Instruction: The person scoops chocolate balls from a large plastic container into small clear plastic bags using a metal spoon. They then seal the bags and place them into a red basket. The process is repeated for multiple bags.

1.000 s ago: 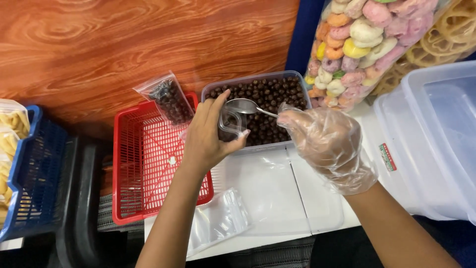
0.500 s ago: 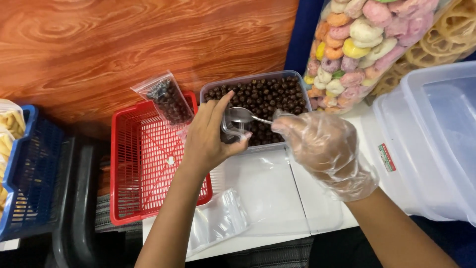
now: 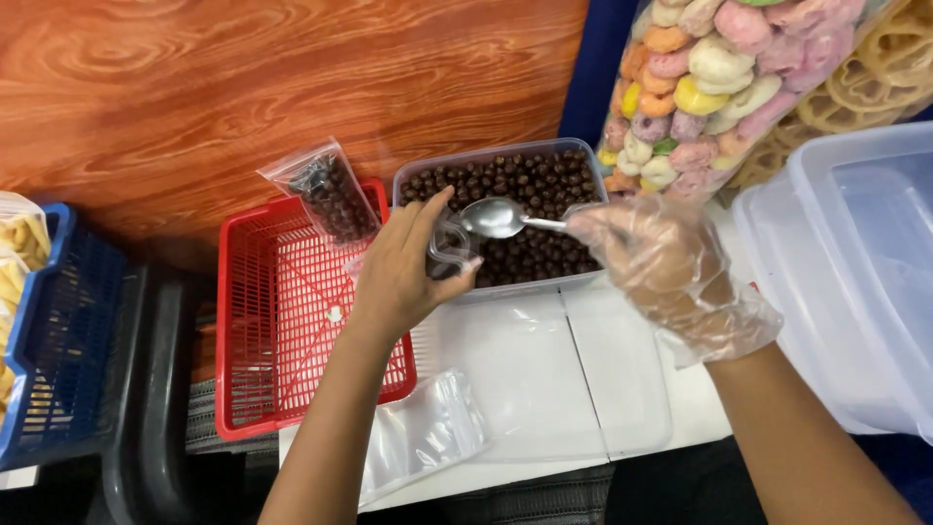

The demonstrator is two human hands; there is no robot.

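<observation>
Left hand [image 3: 408, 267] is up at the near edge of the clear tub of chocolate balls [image 3: 505, 209], bare fingers curled and pinching a small clear plastic bag [image 3: 449, 255] by its mouth, holding it open. That bag looks flimsy and slick, so a grip at the rim is likely the one that keeps the opening wide. Right hand [image 3: 671, 267], in a loose clear glove, is closed on the handle of a metal spoon [image 3: 498, 218], bowl hanging just over the bag's mouth; whether it's loaded, hard to tell. Spoon is stiff and light; the balls look small, round and ready to roll off, so a level bowl seems wise. Both forearms reach in from below, the left angled up-right, the right up-left. A filled bag [image 3: 326, 190] leans in the red basket [image 3: 282, 369], spare flat bags [image 3: 423, 437] near the table edge
</observation>
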